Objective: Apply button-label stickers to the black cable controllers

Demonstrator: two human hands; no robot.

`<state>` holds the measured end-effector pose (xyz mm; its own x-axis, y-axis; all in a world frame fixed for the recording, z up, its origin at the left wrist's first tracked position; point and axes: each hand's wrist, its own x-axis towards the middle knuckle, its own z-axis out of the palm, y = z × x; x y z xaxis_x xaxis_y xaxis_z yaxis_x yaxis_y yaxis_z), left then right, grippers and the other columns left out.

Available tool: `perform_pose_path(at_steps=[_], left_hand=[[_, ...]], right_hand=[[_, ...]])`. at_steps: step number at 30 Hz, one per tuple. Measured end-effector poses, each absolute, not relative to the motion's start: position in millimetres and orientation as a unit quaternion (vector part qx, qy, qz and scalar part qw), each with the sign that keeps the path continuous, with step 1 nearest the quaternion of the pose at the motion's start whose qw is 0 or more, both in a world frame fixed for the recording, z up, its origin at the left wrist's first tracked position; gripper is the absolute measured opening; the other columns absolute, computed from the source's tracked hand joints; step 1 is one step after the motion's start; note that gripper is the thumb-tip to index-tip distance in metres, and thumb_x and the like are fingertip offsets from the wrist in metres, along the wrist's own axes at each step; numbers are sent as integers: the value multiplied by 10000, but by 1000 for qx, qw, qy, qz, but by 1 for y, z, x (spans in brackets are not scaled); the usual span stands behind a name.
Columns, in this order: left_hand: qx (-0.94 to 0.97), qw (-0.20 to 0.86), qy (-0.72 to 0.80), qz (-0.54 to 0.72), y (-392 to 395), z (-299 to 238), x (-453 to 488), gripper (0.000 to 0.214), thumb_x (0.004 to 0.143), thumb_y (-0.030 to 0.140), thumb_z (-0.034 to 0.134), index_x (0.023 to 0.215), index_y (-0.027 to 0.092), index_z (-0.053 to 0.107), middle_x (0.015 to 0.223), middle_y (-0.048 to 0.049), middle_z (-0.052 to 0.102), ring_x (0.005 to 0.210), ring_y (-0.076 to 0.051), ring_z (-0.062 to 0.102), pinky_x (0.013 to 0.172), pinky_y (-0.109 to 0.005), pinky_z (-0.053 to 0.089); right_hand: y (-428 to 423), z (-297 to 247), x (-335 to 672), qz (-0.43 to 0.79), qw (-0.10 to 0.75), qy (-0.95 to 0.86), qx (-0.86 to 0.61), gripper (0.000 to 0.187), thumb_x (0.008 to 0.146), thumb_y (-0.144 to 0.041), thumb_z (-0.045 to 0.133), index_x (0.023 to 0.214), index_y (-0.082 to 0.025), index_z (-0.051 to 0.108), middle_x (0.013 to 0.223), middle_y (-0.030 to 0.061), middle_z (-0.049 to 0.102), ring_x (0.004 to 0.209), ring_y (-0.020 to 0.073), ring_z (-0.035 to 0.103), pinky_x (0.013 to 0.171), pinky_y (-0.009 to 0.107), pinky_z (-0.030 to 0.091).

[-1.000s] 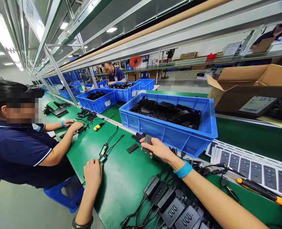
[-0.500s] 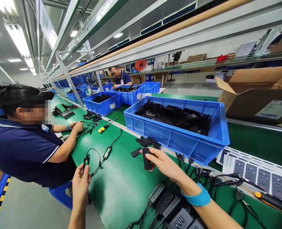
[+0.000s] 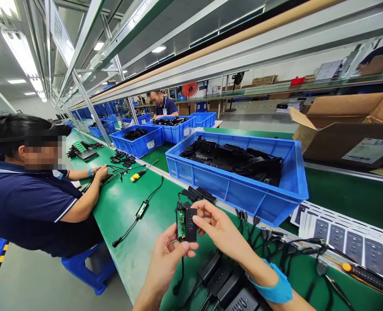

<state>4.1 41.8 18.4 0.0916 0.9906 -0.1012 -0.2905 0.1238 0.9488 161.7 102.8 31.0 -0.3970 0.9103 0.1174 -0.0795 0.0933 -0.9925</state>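
My left hand (image 3: 169, 257) grips a green circuit board (image 3: 181, 221) with black cables leaving both its ends. My right hand (image 3: 219, 226), a blue band on its wrist, pinches a flat black plastic cover (image 3: 191, 224) by its edge. The cover stands right beside the board; whether they touch I cannot tell. Left of my hands another wired circuit board (image 3: 142, 209) lies on the green bench (image 3: 126, 255). Several loose black covers (image 3: 201, 194) lie behind my hands. Below my right forearm sit several closed black cases (image 3: 225, 285) with cables, partly hidden by the arm.
A large blue bin (image 3: 233, 190) of black plastic parts stands behind my hands. Cable ends (image 3: 269, 235), tweezers (image 3: 338, 291) and printed label sheets (image 3: 343, 242) lie at the right. A co-worker (image 3: 39, 194) sits at the left, near a yellow screwdriver (image 3: 137, 175).
My left hand has moved right with the circuit board, bringing it beside the black cover in my right hand. The cover has shifted slightly left. The other wired board stays on the bench.
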Motion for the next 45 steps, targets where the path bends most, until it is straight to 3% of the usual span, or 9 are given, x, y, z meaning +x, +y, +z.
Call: perform_pose_path(at_steps=[6, 13, 22, 27, 31, 36, 40, 42, 45], left_hand=[[421, 623, 443, 488, 39, 18, 4, 579, 657, 368, 851, 1176, 162, 697, 1121, -144, 708, 853, -232, 716, 714, -287, 556], [407, 621, 432, 512, 36, 17, 5, 561, 626, 334, 879, 1148, 203, 720, 1114, -103, 722, 871, -194, 699, 773, -260, 541], [443, 579, 461, 507, 35, 14, 7, 560, 677, 459, 819, 1142, 164, 715, 1055, -107, 717, 749, -169, 676, 682, -254, 543], [492, 526, 486, 495, 31, 13, 6, 507, 804, 498, 684, 1165, 142, 689, 1011, -111, 715, 759, -185, 674, 686, -279, 548], [559, 462, 511, 461, 26, 12, 3, 470, 914, 465, 534, 1251, 149, 618, 1025, -108, 716, 769, -175, 660, 721, -292, 542], [641, 370, 530, 414, 21, 1, 3, 382, 983, 419, 387, 1189, 162, 580, 827, -62, 705, 613, -140, 614, 611, -258, 499], [657, 336, 538, 408, 19, 4, 3, 324, 989, 395, 377, 1140, 178, 563, 749, -28, 665, 589, -138, 594, 609, -257, 489], [656, 352, 536, 398, 20, 13, 0, 328, 986, 398, 390, 1152, 180, 569, 793, -36, 659, 636, -144, 597, 645, -265, 501], [666, 369, 528, 375, 22, 23, -6, 348, 972, 409, 420, 1177, 193, 600, 944, -74, 624, 769, -169, 591, 655, -272, 506]], right_hand=[[104, 29, 160, 567, 416, -620, -348, 289, 822, -440, 624, 980, -211, 546, 678, -20, 586, 632, 167, 615, 636, 315, 480], [100, 30, 160, 581, 398, -615, -356, 322, 799, -410, 651, 1002, -175, 567, 708, -22, 566, 662, 166, 649, 572, 267, 449], [102, 27, 157, 574, 410, -606, -368, 338, 771, -419, 672, 983, -180, 564, 691, -44, 529, 615, 158, 651, 581, 281, 467], [103, 24, 156, 615, 403, -578, -353, 491, 736, -484, 718, 1067, -212, 477, 816, -31, 528, 599, 133, 620, 543, 265, 472], [103, 24, 158, 620, 373, -623, -297, 438, 868, -590, 549, 1038, -186, 556, 838, 9, 550, 667, 122, 551, 579, 252, 451], [101, 20, 155, 577, 418, -644, -277, 411, 892, -585, 537, 880, -178, 595, 770, 9, 556, 690, 137, 513, 652, 270, 443], [99, 21, 154, 577, 439, -633, -272, 420, 866, -598, 570, 870, -181, 617, 753, 9, 560, 684, 142, 513, 649, 273, 436], [101, 26, 158, 582, 454, -622, -261, 428, 822, -599, 630, 899, -178, 643, 772, 20, 584, 699, 145, 519, 647, 271, 433], [107, 39, 175, 588, 540, -545, -257, 449, 764, -599, 687, 962, -198, 644, 811, 24, 602, 636, 119, 481, 520, 231, 362]])
